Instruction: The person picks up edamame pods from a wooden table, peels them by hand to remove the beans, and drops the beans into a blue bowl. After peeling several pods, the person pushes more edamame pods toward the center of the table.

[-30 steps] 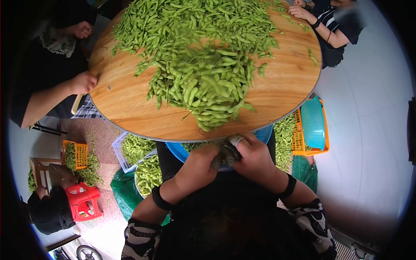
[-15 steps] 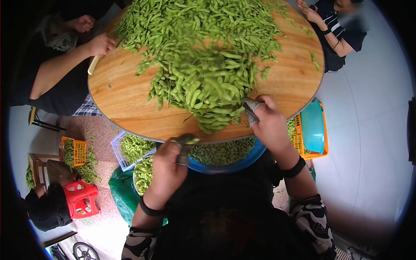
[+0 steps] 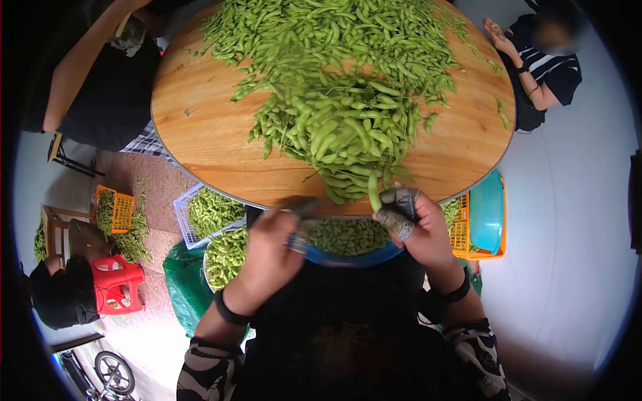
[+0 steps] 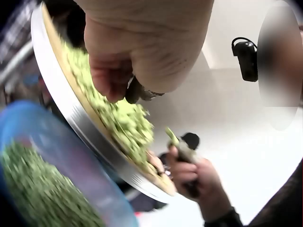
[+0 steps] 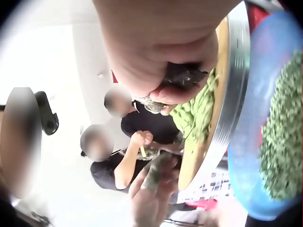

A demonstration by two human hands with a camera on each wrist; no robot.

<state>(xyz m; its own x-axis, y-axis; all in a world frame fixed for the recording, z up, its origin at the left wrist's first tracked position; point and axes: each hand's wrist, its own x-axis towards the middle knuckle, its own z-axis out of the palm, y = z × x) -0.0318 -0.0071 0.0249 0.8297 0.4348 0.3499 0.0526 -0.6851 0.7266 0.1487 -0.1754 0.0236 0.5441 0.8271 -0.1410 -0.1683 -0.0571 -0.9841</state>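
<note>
1. Pinching one edamame pod (image 3: 373, 191) in the fingers of the right hand (image 3: 431, 242), pointing its free end upward near the worktop (image 3: 214, 167) edge.
2. Holding the left hand (image 3: 271, 254) apart from it, blurring too much to tell whether its fingers are grasping anything.
3. Keeping many shelled beans (image 3: 348, 237) in the blue basin (image 3: 374, 257) below.
4. Facing a large heap of unshelled pods (image 3: 341, 37), apparently leaving much undone.

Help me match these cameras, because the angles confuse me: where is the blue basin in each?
Head: blue basin just below centre.
Left wrist: basin at lower left.
Right wrist: basin along the right side.
Landmark in all: wooden tabletop, its edge beside the basin.
</note>
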